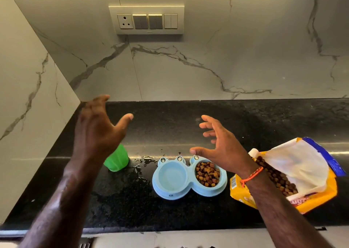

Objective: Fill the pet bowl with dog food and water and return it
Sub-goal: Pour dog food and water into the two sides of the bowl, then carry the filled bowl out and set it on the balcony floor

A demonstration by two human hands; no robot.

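Observation:
A light blue double pet bowl [189,185] sits on the black counter [245,119] near its front edge. Its right cup holds brown kibble [207,174]; its left cup [172,176] looks to hold clear water. A green cup [117,161] stands left of the bowl, partly hidden behind my left wrist. My left hand [98,127] hovers above the green cup, fingers spread, holding nothing. My right hand [221,146] hovers above the bowl's right cup, fingers apart and empty. An open yellow dog food bag [294,174] lies on its side at the right, kibble showing in its mouth.
Spilled water drops [141,160] lie on the counter between the green cup and the bowl. A marble wall with a switch panel [147,20] rises behind the counter, and a side wall [28,96] closes off the left. The counter's front edge [170,230] is near me.

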